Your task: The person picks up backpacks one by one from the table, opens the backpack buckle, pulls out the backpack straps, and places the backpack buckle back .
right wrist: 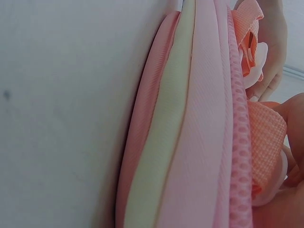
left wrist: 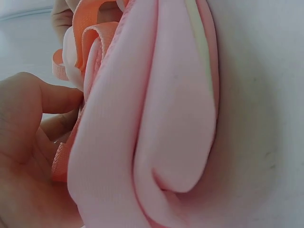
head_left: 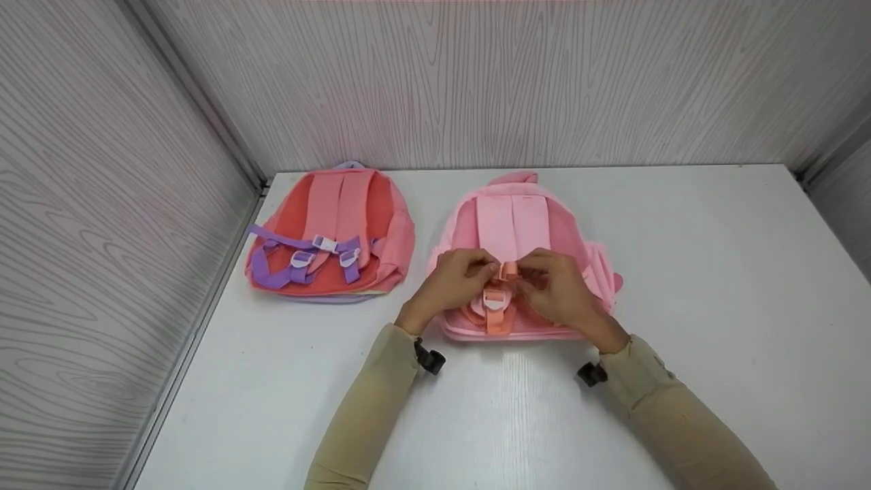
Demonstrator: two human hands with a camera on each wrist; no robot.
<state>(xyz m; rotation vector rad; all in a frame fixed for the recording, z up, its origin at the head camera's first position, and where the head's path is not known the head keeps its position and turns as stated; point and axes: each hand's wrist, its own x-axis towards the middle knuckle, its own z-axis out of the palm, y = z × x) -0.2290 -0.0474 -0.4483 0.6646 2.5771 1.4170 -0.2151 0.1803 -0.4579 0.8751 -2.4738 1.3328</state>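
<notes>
Pink Backpack (head_left: 514,221) Got a Pinch

It lay on the counter (head_left: 721,306), at three o'clock from a red backpack (head_left: 338,214) with purple straps (head_left: 272,278). The left hand (head_left: 459,275) pinched its orange strap (head_left: 509,271) from nine o'clock, and the right hand (head_left: 561,286) pinched it from three o'clock. A white buckle (head_left: 495,301) sat just below, at six o'clock.

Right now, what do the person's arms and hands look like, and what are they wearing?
The left sleeve and right sleeve are long, plain and khaki. A small black gadget sits by the left wrist, and another black one by the right. The left hand and right hand have no gloves.
</notes>
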